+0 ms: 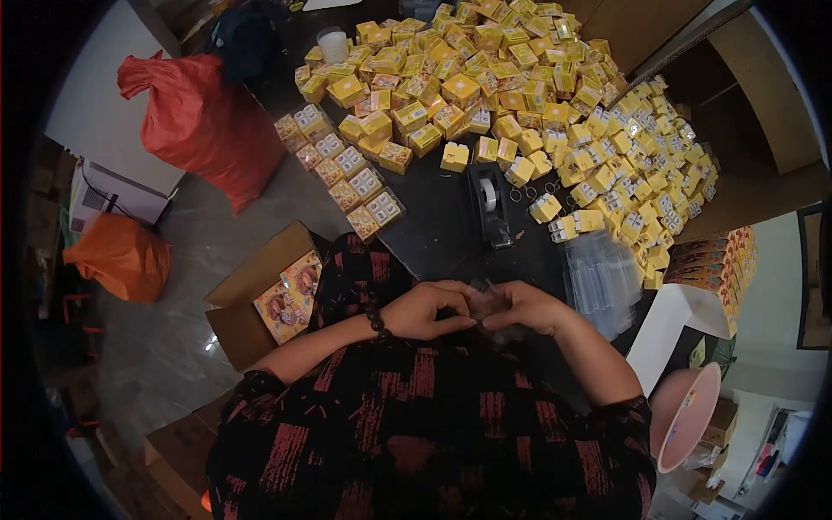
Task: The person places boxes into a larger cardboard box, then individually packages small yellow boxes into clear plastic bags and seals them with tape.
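Note:
Close to my body, at the table's near edge, both hands pinch a crumpled piece of clear plastic film (488, 300). My left hand (426, 310), with a dark bead bracelet at the wrist, is closed on its left side. On the other side my right hand (533, 309) has thumb and fingers closed on it. To the right lies a stack of flat clear plastic sleeves (600, 282). A black tape dispenser (496, 227) with a roll of clear tape stands just beyond my hands. Several small metal rings (516, 195) lie beside it.
Small yellow boxes (461, 88) are heaped across the far table, with more at right by a cardboard box (745, 173). Wrapped packs (357, 186) line the left edge. An open carton (227, 334), a red sack (195, 121) and a pink basin (689, 416) stand around the table.

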{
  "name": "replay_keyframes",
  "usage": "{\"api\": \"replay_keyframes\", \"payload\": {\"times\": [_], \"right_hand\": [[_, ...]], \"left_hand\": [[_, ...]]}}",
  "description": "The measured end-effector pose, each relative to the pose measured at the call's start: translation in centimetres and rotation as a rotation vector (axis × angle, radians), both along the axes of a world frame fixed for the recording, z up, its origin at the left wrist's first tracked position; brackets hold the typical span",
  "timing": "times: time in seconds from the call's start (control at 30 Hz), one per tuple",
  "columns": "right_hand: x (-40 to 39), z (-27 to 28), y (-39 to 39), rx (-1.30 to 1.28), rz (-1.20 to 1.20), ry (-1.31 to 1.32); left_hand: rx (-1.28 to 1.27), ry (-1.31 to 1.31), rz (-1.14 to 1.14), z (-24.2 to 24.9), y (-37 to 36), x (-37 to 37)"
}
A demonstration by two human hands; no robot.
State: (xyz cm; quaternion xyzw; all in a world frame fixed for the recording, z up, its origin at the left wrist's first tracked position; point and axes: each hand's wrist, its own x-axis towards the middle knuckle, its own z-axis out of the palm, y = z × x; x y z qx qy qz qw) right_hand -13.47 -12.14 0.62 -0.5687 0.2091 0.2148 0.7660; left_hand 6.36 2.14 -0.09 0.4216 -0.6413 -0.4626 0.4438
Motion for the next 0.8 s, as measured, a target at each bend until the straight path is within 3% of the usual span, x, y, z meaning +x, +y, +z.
{"api": "replay_keyframes", "payload": {"times": [0.03,0.17,0.23,0.27,0.33,0.4,0.47,0.53,0.67,0.77,0.8], "right_hand": [[0.2,0.1,0.0,-0.019,-0.154,0.045],[0.9,1.4,0.8,-0.189,-0.216,0.104],[1.9,3.8,0.1,-0.455,0.022,0.079],[2.1,3.8,-0.6,-0.454,0.021,0.082],[2.3,3.7,-2.8,-0.703,-0.296,-0.179],[4.0,3.6,-6.7,-1.142,-0.468,-0.194],[6.2,1.7,-11.0,-1.313,-0.543,-0.120],[9.0,0.9,-13.4,-1.686,-0.391,-0.292],[11.7,-1.6,-15.7,-1.778,-0.195,-0.291],[11.3,-1.6,-17.1,-1.605,-0.220,-0.234],[10.8,-1.7,-17.3,-1.436,-0.300,-0.194]], "left_hand": [[-0.002,-0.034,0.036,0.1,0.2,0.2],[-0.049,-0.090,0.035,-0.7,0.4,0.7],[0.024,-0.064,0.058,-1.4,1.0,0.9],[0.025,-0.061,0.057,-1.6,1.2,1.0],[0.189,0.097,0.037,-2.2,1.6,1.1],[0.316,0.208,-0.072,-3.0,1.7,0.8],[0.437,0.315,-0.176,-3.7,1.7,0.4],[0.490,0.457,-0.306,-4.1,1.2,-0.2],[0.477,0.395,-0.313,-2.4,1.0,0.9],[0.393,0.373,-0.142,-1.4,2.0,2.6],[0.432,0.457,-0.046,-1.0,2.3,3.3]]}}
